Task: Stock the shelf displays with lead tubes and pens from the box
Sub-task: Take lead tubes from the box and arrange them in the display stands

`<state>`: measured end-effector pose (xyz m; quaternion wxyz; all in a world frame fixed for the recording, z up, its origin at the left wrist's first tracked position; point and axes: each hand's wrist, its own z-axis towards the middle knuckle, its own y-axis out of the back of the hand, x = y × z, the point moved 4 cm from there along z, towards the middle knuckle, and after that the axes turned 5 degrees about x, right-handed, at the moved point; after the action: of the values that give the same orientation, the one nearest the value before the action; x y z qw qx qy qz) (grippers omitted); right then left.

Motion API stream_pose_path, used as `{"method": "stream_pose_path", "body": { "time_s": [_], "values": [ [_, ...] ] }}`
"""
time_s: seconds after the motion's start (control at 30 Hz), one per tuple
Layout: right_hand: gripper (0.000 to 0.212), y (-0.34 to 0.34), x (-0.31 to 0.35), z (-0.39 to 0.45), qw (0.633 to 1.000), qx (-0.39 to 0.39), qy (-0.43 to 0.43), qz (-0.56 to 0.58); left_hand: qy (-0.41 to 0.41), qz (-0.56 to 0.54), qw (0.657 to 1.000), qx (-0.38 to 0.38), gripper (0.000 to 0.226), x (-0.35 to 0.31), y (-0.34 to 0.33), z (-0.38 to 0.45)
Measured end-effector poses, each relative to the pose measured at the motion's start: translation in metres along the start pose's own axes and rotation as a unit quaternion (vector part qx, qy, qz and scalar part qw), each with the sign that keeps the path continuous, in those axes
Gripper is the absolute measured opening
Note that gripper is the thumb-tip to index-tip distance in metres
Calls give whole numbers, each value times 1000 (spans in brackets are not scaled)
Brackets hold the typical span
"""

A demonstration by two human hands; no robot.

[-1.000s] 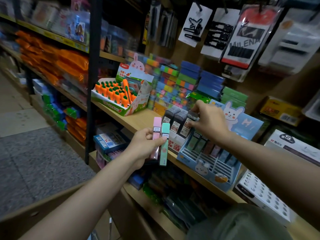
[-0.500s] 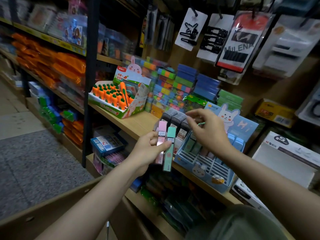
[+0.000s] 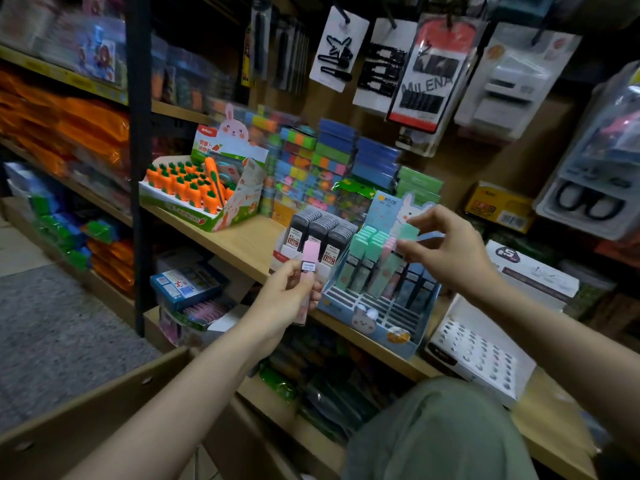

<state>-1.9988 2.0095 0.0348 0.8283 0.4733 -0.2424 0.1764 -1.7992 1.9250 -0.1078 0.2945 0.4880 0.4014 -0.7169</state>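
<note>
Stationery aisle, mid-restock: we hold one mint lead tube (image 3: pixel 408 233) over the blue bunny display (image 3: pixel 367 317) w/ our right hand (image 3: pixel 446 251), thumb and fingertips pinching it near one end, the other fingers loosely fanned. Our left hand (image 3: pixel 287 299) grips a pink lead tube (image 3: pixel 309 268) upright, fingers curled round its lower half, just in front of the black lead-tube display (image 3: pixel 322 237) on the wooden shelf (image 3: pixel 242 240).

Risks as we judge them: the mint tube is held by a light pinch only, so a slip could drop it among the tubes already standing in the back rows, or down past the shelf edge. The slots are narrow and the filled rows stand close together; a tilted entry could knock neighbours askew. The pink tube in our left sits near the black display's front, and a nudge there might tip those tubes. Colour mix-up is possible too: mint and pink rows stand side by side. The frame is blurred, so the exact slot under the mint tube can't be told. The box (image 3: pixel 86 420) we stock from shows only as a cardboard flap at lower left.
</note>
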Motion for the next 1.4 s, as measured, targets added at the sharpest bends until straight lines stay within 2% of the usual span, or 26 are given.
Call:
{"method": "stream_pose_path", "body": {
  "time_s": [0.13,0.23,0.37,0.6,0.8,0.9,1.0,1.1,1.27,1.4],
  "values": [
    [28,-7,2,0,996,-14,59,-59,35,20,999,-20,18,7,-3,-1],
    [26,-24,2,1,994,-22,93,-62,49,27,998,-26,19,10,-3,-2],
    [24,-42,-5,5,994,-16,84,-61,66,39,997,-12,23,11,-2,-4],
    [25,-52,-11,5,995,-20,74,-56,51,69,996,11,21,8,-3,-5],
    [26,-61,-13,2,988,-43,89,-117,34,93,995,-5,16,8,-4,-4],
    [28,-64,-11,2,987,-41,90,-129,31,112,993,-23,29,7,-4,-4],
    [34,-59,-8,0,985,-43,86,-145,19,130,991,-32,32,6,-6,-5],
    [41,-55,-3,-10,990,-50,89,-98,-5,146,989,-31,28,3,-8,-7],
    [36,-70,10,-38,993,84,71,50,-47,166,985,12,17,-2,-17,-11],
    [33,-55,8,-39,993,85,28,82,-70,230,970,37,22,-9,-29,-16]
  ]
}}
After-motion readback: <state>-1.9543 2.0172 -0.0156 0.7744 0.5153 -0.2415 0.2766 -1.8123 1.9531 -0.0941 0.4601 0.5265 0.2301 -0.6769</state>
